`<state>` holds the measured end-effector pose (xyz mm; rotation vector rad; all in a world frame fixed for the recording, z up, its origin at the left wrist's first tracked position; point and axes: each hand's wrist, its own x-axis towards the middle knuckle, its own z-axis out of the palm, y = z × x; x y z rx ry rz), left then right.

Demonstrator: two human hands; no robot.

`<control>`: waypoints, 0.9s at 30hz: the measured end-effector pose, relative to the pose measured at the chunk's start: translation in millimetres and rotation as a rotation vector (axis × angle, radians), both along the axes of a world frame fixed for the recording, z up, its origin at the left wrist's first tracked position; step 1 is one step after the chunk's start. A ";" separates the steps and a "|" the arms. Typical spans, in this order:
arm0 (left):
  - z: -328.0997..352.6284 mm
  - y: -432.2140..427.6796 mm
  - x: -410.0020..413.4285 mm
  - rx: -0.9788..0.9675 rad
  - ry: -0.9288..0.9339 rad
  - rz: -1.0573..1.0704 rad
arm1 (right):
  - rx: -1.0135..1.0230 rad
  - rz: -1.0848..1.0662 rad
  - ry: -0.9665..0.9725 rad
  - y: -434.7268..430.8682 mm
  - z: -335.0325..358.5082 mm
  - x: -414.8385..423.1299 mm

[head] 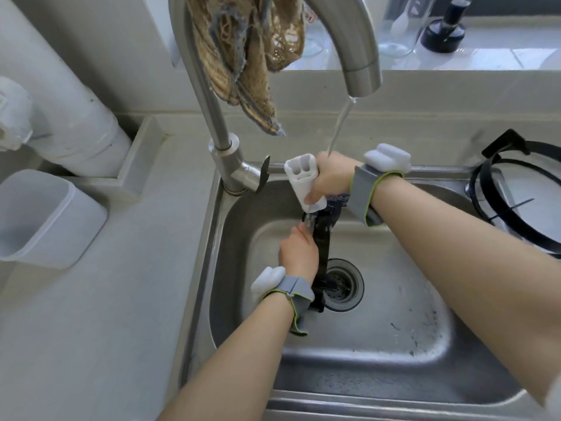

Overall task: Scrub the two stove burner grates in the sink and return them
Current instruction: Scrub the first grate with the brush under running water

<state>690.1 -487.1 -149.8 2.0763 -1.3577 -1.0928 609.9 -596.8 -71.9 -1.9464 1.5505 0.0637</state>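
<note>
A black burner grate (322,247) stands on edge in the steel sink (394,329), its lower end just beside the drain strainer (343,284) and its upper end under the brush. It is wet and glossy. The left hand (299,253) has its grip curled round the grate's middle bar. The right hand (332,177) has its grip wrapped tight round a white brush (300,177), held handle-up against the top of the grate. The bristles seem to be pressing on the metal, though the hand hides the contact. A second grate (505,144), a black ring with prongs, lies at the right edge beside the sink.

The surface (106,329) is pale grey stone that runs round the basin, with a low upstand behind it and a tiled sill above. Dark flecks dot the sink floor on the right.

A thick white pipe (69,95) rises in the left corner. The tall faucet (212,110) arches across the view, with a thin water stream (341,123) falling onto the right hand. A frayed brown cloth (243,50) hangs over the faucet's neck. A white plastic tub (45,220) sits on the left of the surface. A dark bottle (446,28) stands on the sill. Each wrist wears a grey band.
</note>
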 end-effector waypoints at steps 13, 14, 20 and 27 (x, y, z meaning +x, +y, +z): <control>1.3 -10.6 22.3 -0.014 -0.048 -0.155 | 0.114 -0.219 -0.076 9.8 -1.9 -65.4; 1.9 -12.4 26.5 0.000 -0.018 -0.184 | 0.085 -0.264 -0.111 10.2 -4.2 -69.9; 2.4 8.1 62.2 0.250 0.261 -0.354 | 0.096 -0.823 -0.773 6.9 -25.0 -73.4; -0.4 13.3 76.8 0.252 -0.046 -0.605 | 0.450 -0.712 -0.813 27.1 -73.2 -37.3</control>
